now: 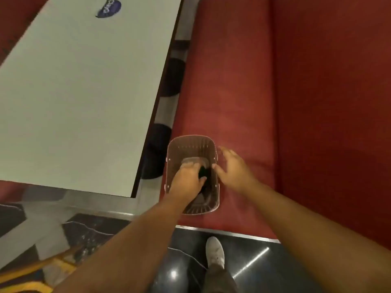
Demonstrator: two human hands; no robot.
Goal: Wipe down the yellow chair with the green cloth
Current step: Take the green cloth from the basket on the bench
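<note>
Left hand [186, 178] in basket [191, 138], frame centre, curls round dark cloth [204, 173], the green one, I guess. Right hand [232, 168] open beside rim. I want basket braced, cloth lifted straight out. Yellow chair [61, 264] lower left.

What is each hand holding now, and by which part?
The left hand, inside the small brown slatted plastic basket, grips a dark bundle, probably cloth, by its upper part. The right hand, fingers spread, holds nothing.
</note>
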